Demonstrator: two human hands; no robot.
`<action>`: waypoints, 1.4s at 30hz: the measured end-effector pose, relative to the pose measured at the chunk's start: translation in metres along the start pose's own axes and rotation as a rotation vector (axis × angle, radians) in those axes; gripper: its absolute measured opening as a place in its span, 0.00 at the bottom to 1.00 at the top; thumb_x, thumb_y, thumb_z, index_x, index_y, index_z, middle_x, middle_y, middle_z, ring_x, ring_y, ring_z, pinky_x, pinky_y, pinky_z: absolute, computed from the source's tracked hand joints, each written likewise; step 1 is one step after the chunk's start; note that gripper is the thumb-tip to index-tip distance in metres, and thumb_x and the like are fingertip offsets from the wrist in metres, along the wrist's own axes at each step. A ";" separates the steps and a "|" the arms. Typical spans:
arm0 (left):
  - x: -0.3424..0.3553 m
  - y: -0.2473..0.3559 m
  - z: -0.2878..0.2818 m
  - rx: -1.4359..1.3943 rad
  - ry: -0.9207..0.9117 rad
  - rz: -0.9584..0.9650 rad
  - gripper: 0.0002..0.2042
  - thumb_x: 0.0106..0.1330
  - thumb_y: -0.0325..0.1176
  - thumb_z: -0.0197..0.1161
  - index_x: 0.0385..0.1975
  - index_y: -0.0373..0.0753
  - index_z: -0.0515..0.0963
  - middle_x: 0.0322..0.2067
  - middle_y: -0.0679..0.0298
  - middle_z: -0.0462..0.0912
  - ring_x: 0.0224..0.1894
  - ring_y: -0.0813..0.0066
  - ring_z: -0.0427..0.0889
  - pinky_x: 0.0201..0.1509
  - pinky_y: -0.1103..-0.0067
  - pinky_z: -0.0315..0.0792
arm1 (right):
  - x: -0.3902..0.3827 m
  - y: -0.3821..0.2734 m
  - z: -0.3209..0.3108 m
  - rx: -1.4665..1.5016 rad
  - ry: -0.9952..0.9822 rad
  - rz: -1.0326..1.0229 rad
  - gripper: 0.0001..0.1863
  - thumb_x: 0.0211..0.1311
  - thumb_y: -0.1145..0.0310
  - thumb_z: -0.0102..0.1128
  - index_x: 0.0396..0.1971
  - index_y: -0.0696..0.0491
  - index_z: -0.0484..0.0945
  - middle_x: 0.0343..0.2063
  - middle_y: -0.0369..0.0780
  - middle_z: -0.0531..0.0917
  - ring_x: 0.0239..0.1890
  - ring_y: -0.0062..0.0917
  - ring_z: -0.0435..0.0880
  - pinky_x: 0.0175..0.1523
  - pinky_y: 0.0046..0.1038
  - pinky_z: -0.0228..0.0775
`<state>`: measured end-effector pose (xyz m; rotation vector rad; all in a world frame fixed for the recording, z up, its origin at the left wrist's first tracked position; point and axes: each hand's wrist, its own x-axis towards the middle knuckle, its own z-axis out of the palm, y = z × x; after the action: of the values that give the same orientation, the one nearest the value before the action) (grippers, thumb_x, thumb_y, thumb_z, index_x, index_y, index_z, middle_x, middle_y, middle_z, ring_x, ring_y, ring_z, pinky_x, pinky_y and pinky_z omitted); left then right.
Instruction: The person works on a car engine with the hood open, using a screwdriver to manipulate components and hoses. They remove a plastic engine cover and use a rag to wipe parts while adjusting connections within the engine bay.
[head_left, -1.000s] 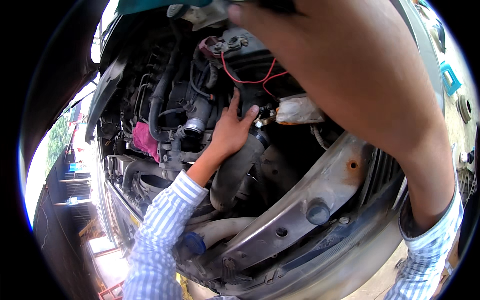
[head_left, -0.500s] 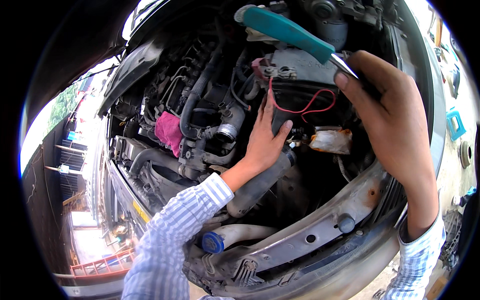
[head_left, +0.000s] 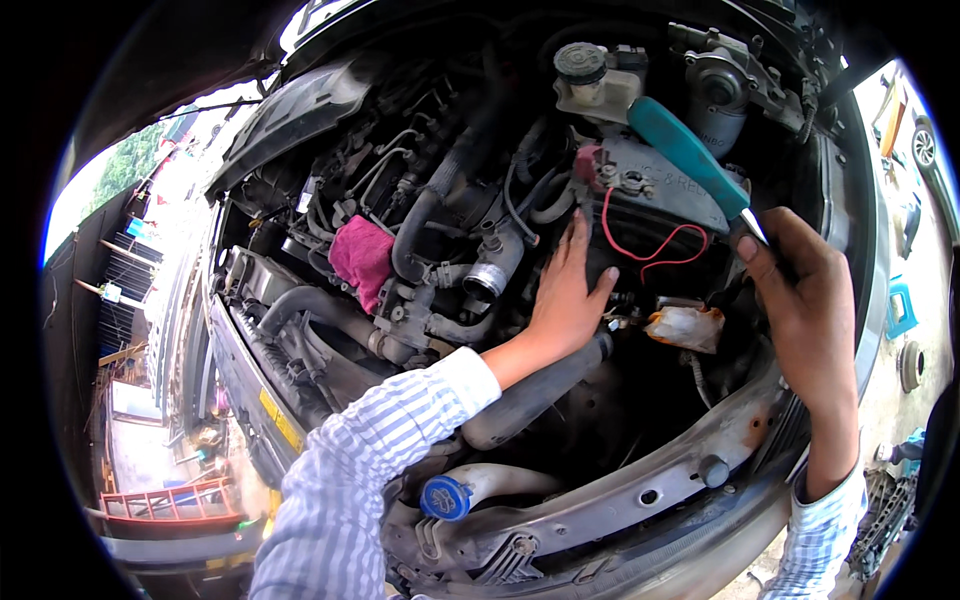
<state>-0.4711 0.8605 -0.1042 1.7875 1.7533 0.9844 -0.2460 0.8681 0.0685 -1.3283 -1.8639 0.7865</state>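
My left hand (head_left: 568, 298) lies with its fingers stretched out against the near side of a dark battery or box, next to a loop of red wire (head_left: 655, 262). To the right, my right hand (head_left: 808, 300) pinches the metal shaft of what looks like a screwdriver (head_left: 690, 152). Its teal handle points up and away to the left, over the grey cover (head_left: 665, 180). The lower end of the shaft is hidden in my fingers. A metal clamp terminal (head_left: 632, 182) with a reddish cap sits at the cover's left corner.
A pink cloth (head_left: 362, 262) lies on the engine at left, near an open-ended hose pipe (head_left: 486, 282). A blue-capped filler neck (head_left: 445, 498) stands in front. A stained whitish packet (head_left: 686, 328) lies below the wire. A capped reservoir (head_left: 582, 68) stands at the back.
The view has shifted, so the engine bay appears lower and farther right. The screwdriver's handle has swung right, toward my right hand. My left hand stays against the dark box.
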 end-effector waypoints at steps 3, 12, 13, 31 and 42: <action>0.000 -0.006 -0.011 -0.062 -0.010 0.016 0.38 0.72 0.35 0.59 0.76 0.31 0.46 0.73 0.43 0.55 0.76 0.52 0.56 0.77 0.69 0.52 | 0.000 0.002 -0.002 0.024 -0.011 -0.027 0.07 0.68 0.74 0.61 0.34 0.63 0.76 0.19 0.41 0.67 0.25 0.20 0.60 0.30 0.26 0.60; -0.016 -0.007 -0.047 -0.209 -0.115 -0.038 0.26 0.73 0.33 0.57 0.69 0.33 0.63 0.63 0.49 0.72 0.64 0.57 0.74 0.65 0.69 0.69 | 0.000 0.004 -0.007 0.029 0.018 -0.075 0.08 0.68 0.72 0.61 0.36 0.63 0.77 0.18 0.47 0.71 0.21 0.26 0.61 0.28 0.30 0.60; -0.019 -0.002 -0.051 -0.231 -0.070 -0.063 0.23 0.70 0.33 0.62 0.63 0.34 0.69 0.58 0.52 0.75 0.59 0.58 0.77 0.59 0.69 0.72 | 0.000 0.005 -0.008 -0.002 0.021 -0.094 0.08 0.67 0.73 0.61 0.35 0.63 0.77 0.18 0.49 0.72 0.20 0.29 0.63 0.28 0.31 0.62; 0.150 -0.043 -0.083 -0.341 -0.026 0.020 0.22 0.70 0.41 0.68 0.56 0.33 0.76 0.44 0.66 0.82 0.46 0.80 0.76 0.54 0.77 0.71 | -0.001 0.015 -0.007 -0.013 0.019 -0.196 0.10 0.69 0.71 0.62 0.36 0.65 0.75 0.21 0.43 0.72 0.28 0.19 0.62 0.32 0.27 0.64; 0.167 -0.045 -0.096 -0.237 -0.217 -0.136 0.21 0.71 0.45 0.65 0.53 0.34 0.77 0.44 0.67 0.82 0.46 0.79 0.76 0.54 0.78 0.70 | -0.005 0.012 -0.002 -0.065 0.112 -0.257 0.11 0.68 0.70 0.64 0.39 0.64 0.78 0.22 0.42 0.74 0.26 0.20 0.69 0.34 0.29 0.66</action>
<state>-0.5830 1.0131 -0.0459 1.5437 1.5332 0.8666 -0.2370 0.8674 0.0591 -1.1176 -1.9351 0.5126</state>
